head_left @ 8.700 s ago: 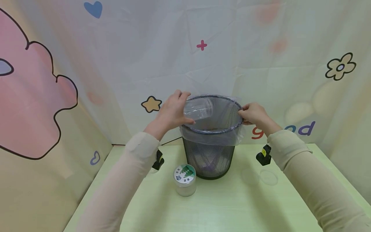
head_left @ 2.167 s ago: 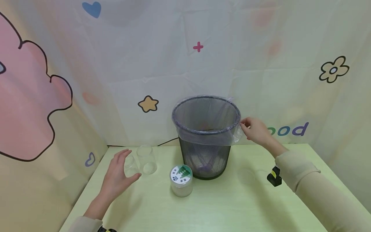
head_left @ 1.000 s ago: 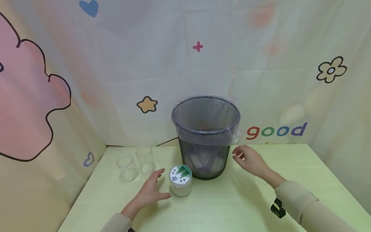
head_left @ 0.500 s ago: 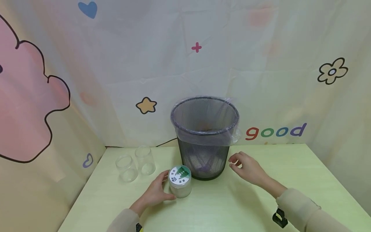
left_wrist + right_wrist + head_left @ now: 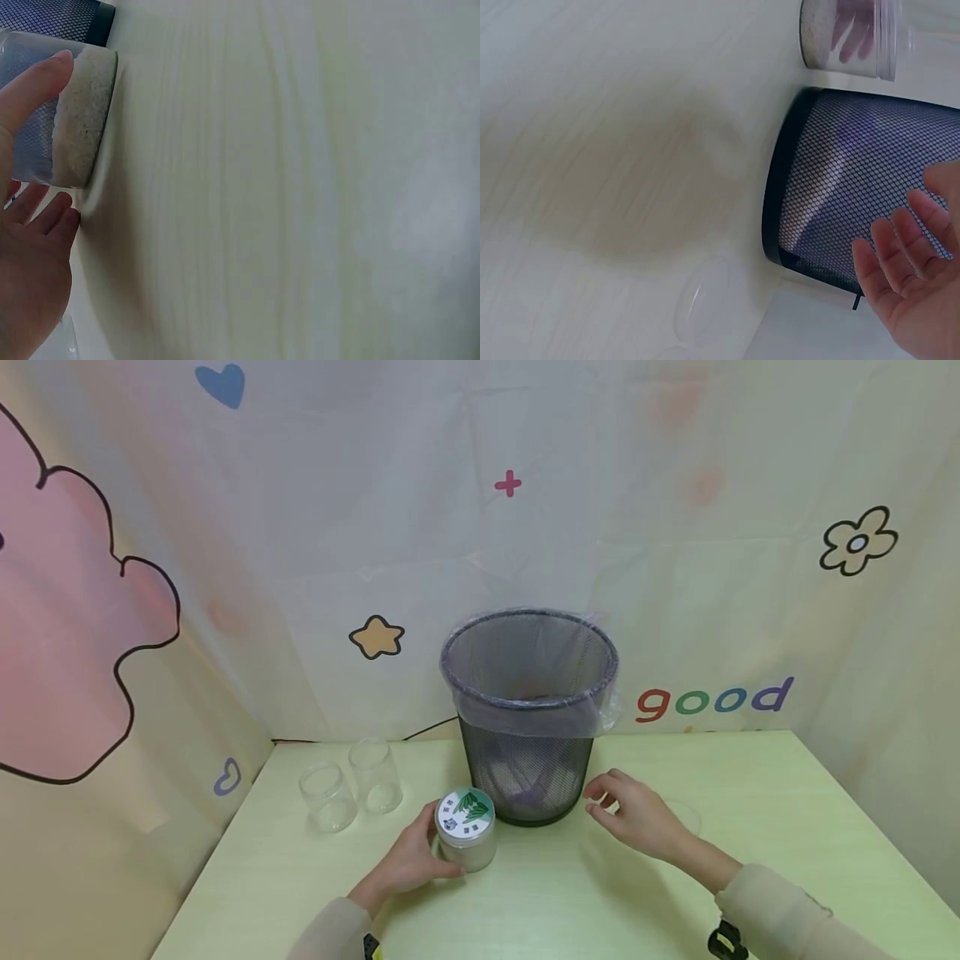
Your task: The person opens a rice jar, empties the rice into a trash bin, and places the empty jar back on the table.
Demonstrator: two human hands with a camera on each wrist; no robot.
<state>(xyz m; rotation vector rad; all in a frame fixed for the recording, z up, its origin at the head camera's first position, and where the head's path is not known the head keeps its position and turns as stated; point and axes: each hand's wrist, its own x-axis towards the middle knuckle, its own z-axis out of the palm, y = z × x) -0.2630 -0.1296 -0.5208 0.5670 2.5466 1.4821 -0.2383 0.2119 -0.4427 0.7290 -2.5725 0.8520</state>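
Note:
A clear jar (image 5: 468, 853) with a white and green printed lid (image 5: 464, 813) stands on the table, left of the bin. In the left wrist view, a pale, grainy layer (image 5: 84, 120) like rice lies at its bottom. My left hand (image 5: 415, 857) holds the jar from the left, thumb in front and fingers behind. Beside the bin's lower right side is my right hand (image 5: 633, 814), fingers loosely curled around nothing. The black mesh bin (image 5: 528, 768) has a clear plastic bag (image 5: 525, 720) folded over its rim.
Two uncovered clear jars (image 5: 327, 797) (image 5: 377, 777) stand at the back left of the pale table (image 5: 540, 902). Clear round lids (image 5: 703, 300) lie to the right of the bin, hard to see. A printed curtain (image 5: 420, 510) hangs right behind the bin.
My left hand, earlier tipping a clear jar over the bin, set it down at the left, then moved right and took hold of the lidded jar. My right hand left the bin's rim and lowered.

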